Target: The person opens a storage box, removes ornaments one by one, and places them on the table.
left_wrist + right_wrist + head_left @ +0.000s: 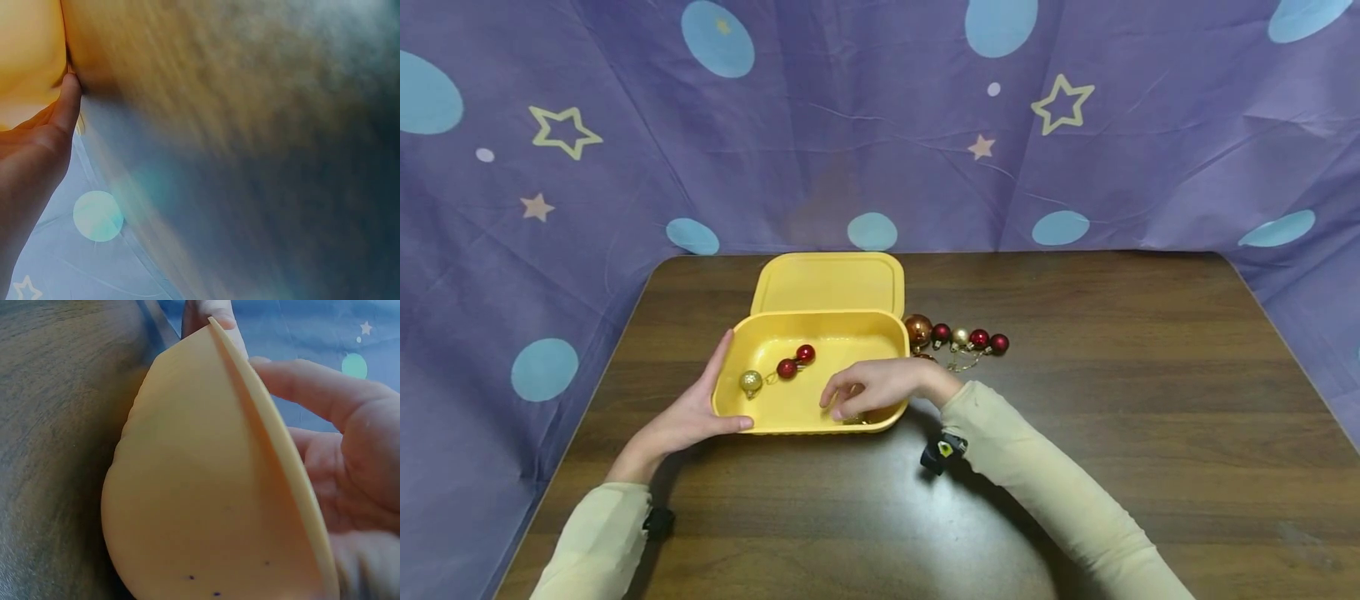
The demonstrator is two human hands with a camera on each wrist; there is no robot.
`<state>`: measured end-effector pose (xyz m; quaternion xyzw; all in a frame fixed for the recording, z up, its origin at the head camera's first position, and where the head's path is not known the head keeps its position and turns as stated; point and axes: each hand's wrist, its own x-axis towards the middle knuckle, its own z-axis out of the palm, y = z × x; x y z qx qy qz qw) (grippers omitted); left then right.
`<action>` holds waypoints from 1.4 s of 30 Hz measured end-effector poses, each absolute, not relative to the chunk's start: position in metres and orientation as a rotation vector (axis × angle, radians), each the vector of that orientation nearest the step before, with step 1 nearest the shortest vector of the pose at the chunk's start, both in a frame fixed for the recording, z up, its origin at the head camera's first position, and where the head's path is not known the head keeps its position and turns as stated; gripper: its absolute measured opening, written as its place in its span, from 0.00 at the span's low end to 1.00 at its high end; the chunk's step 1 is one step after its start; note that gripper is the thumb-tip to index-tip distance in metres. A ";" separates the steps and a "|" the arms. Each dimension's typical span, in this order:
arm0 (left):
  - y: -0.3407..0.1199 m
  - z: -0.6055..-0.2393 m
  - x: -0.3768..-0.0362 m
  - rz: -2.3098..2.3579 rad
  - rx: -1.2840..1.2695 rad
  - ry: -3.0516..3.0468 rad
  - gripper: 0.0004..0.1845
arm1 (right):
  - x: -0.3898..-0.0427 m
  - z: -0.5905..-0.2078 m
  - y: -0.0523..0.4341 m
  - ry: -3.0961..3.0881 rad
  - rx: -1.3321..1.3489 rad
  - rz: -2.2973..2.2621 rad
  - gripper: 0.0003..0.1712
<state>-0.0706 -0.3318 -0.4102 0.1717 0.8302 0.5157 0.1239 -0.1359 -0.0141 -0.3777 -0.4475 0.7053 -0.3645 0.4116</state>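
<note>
- My left hand point(688, 417) lies flat, bracing the yellow box point(741, 408).
- My right hand point(872, 389) pinches a gold bauble point(852, 416) inside.
- Risk: a loose pinch could let it roll away.

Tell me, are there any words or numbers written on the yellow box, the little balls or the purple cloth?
No words or numbers can be read anywhere.
The yellow box is plain.
The purple cloth shows only stars and blue dots.
The small black tag by the right wrist has a yellow mark, too small to read.
</note>
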 end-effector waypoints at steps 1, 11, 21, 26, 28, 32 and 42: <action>-0.331 -0.410 -0.070 1.506 0.501 2.418 0.67 | -0.136 -0.379 -0.014 1.759 -1.125 -0.936 0.21; -0.331 -0.411 -0.072 1.498 0.495 2.417 0.67 | -0.136 -0.382 -0.013 1.685 -1.089 -1.052 0.20; -0.329 -0.409 -0.072 1.510 0.511 2.415 0.67 | -0.138 -0.383 -0.010 1.716 -1.096 -1.186 0.22; -0.329 -0.408 -0.072 1.513 0.514 2.414 0.67 | -0.136 -0.382 -0.007 1.776 -1.048 -1.267 0.19; -0.329 -0.409 -0.072 1.510 0.511 2.417 0.67 | -0.135 -0.381 -0.005 1.804 -1.044 -1.292 0.18; -0.331 -0.410 -0.073 1.499 0.505 2.424 0.67 | -0.134 -0.379 -0.002 1.827 -1.033 -1.348 0.17; -0.332 -0.411 -0.071 1.481 0.482 2.440 0.66 | -0.128 -0.373 0.015 1.911 -0.990 -1.482 0.16</action>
